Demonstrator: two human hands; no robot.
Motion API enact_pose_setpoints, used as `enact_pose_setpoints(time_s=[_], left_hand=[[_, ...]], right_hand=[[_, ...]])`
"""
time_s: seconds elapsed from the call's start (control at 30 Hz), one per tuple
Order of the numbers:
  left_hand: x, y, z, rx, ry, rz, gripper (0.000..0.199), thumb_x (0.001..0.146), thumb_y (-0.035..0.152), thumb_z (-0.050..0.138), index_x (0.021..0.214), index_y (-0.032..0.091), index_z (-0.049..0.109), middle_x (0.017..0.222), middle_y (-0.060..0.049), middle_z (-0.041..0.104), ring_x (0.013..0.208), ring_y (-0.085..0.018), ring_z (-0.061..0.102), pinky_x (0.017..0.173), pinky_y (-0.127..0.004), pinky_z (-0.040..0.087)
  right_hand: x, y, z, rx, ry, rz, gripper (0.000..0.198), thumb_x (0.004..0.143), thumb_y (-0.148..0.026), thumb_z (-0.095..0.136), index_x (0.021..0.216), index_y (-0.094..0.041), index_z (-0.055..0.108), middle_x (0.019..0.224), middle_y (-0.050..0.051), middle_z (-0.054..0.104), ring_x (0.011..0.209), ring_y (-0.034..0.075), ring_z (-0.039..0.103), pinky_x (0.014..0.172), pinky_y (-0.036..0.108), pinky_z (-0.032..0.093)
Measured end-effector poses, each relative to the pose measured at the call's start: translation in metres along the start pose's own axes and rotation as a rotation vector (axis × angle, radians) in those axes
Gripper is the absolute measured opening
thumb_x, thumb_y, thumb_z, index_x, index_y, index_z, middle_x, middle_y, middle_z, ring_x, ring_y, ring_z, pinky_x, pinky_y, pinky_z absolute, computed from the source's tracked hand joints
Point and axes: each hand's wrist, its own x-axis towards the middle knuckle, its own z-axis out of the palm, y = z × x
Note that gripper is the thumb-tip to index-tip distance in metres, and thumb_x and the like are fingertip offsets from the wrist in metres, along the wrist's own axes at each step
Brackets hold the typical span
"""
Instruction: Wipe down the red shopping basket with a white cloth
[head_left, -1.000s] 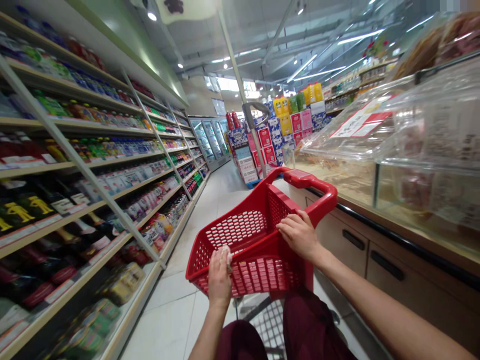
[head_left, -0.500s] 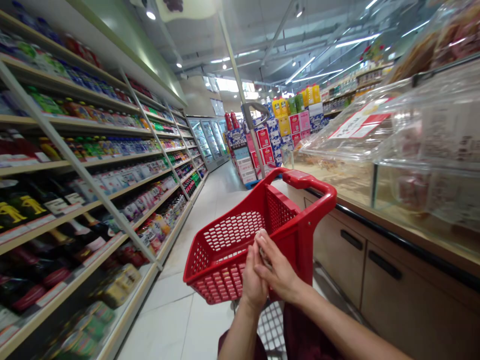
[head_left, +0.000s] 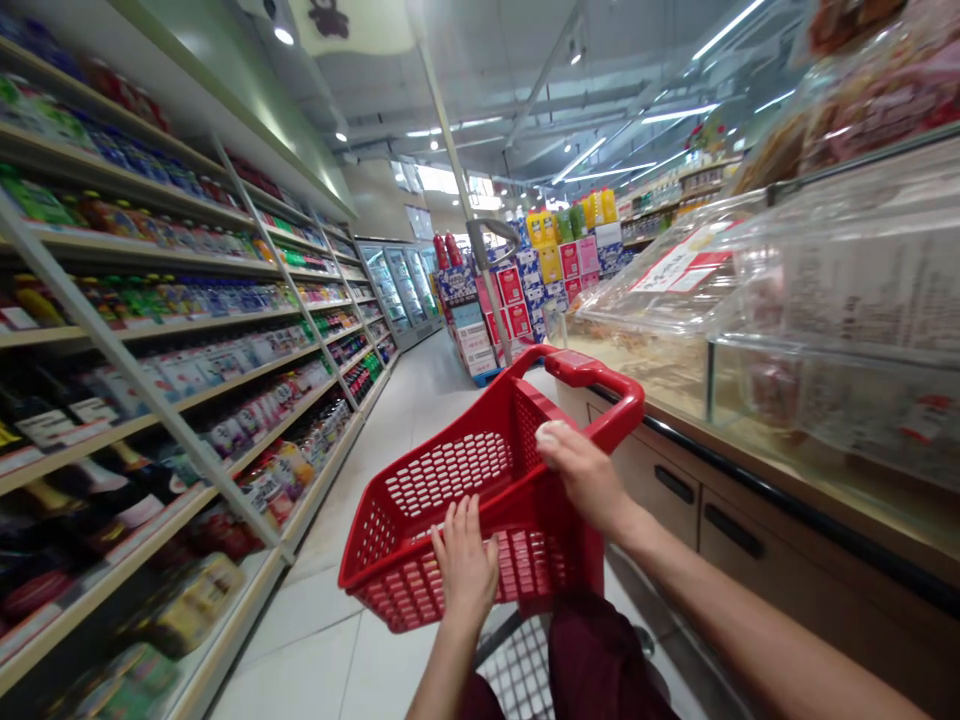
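Note:
A red plastic shopping cart (head_left: pixel 390 560) with perforated basket walls stands directly before me. My left hand (head_left: pixel 466 560) is open, palm down with its fingers stretched out, at the near side rim of the basket; I cannot tell if it touches. My right hand (head_left: pixel 589 478) is closed on a small white wad (head_left: pixel 553 436), which looks like a crumpled tissue, mostly hidden by the fingers. That hand is above the near rim, just short of the cart's thick red handle (head_left: pixel 619 415). Through the basket's holes no goods can be made out clearly.
Shelves of bottles and packs (head_left: pixel 217 335) line the left side of the tiled aisle (head_left: pixel 416 385). On the right runs a counter (head_left: pixel 757 500) with clear-covered food. Ahead are stacked drink cartons (head_left: pixel 514 300), a pole (head_left: pixel 454 150) and glass-door fridges (head_left: pixel 397 285).
My hands were pressed together over the cart and have parted. The left moved left and opened out; the right moved up and right with the white wad. The view has shifted slightly right.

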Motion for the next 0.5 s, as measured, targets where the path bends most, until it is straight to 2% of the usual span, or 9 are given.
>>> enact_pose_setpoints(time_s=[0.1,0.13,0.2,0.37,0.43,0.5], left_hand=[[-0.005,-0.005,0.008,0.180,0.012,0.094,0.053,0.072,0.012,0.042,0.125,0.016,0.039,0.131,-0.009,0.042,0.125,-0.023,0.029,0.104,-0.051,0.015],[-0.005,-0.006,0.009,0.211,0.006,0.110,0.053,0.072,0.011,0.041,0.125,0.015,0.039,0.131,-0.010,0.042,0.125,-0.023,0.030,0.104,-0.051,0.016],[-0.003,-0.008,0.008,0.249,-0.002,0.123,0.053,0.070,0.009,0.041,0.124,0.013,0.039,0.131,-0.011,0.042,0.124,-0.024,0.030,0.103,-0.050,0.019],[-0.001,-0.007,0.007,0.260,0.019,0.101,0.051,0.069,0.009,0.041,0.120,0.012,0.043,0.130,-0.012,0.043,0.124,-0.024,0.030,0.103,-0.050,0.018],[-0.001,-0.005,0.007,0.256,0.013,0.082,0.051,0.068,0.009,0.041,0.119,0.012,0.043,0.130,-0.012,0.043,0.124,-0.024,0.030,0.103,-0.050,0.018],[-0.001,-0.004,0.007,0.257,-0.007,0.073,0.052,0.068,0.009,0.041,0.120,0.012,0.043,0.130,-0.012,0.043,0.125,-0.024,0.029,0.104,-0.050,0.018]], right_hand=[[-0.004,-0.012,0.030,-0.067,-0.191,-0.224,0.018,0.083,-0.015,0.046,0.085,-0.021,0.062,0.098,0.005,0.064,0.098,0.016,0.055,0.096,0.038,0.038],[-0.004,-0.010,0.033,-0.093,-0.237,-0.269,0.016,0.082,-0.015,0.047,0.084,-0.021,0.062,0.097,0.004,0.064,0.097,0.016,0.055,0.096,0.038,0.037],[-0.002,0.002,0.026,-0.150,-0.272,-0.289,0.017,0.082,-0.015,0.048,0.088,-0.021,0.062,0.100,0.004,0.064,0.098,0.016,0.054,0.095,0.038,0.036],[0.016,0.049,-0.031,-0.282,-0.197,0.003,0.022,0.079,-0.017,0.048,0.095,-0.019,0.062,0.110,0.008,0.060,0.102,0.021,0.053,0.094,0.045,0.031],[0.022,0.050,-0.040,-0.296,-0.265,0.055,0.025,0.078,-0.024,0.049,0.099,-0.019,0.061,0.113,0.009,0.058,0.106,0.024,0.049,0.096,0.049,0.026],[0.024,0.040,-0.038,-0.295,-0.311,0.072,0.034,0.077,-0.036,0.050,0.105,-0.018,0.058,0.116,0.011,0.055,0.110,0.027,0.045,0.096,0.053,0.023]])
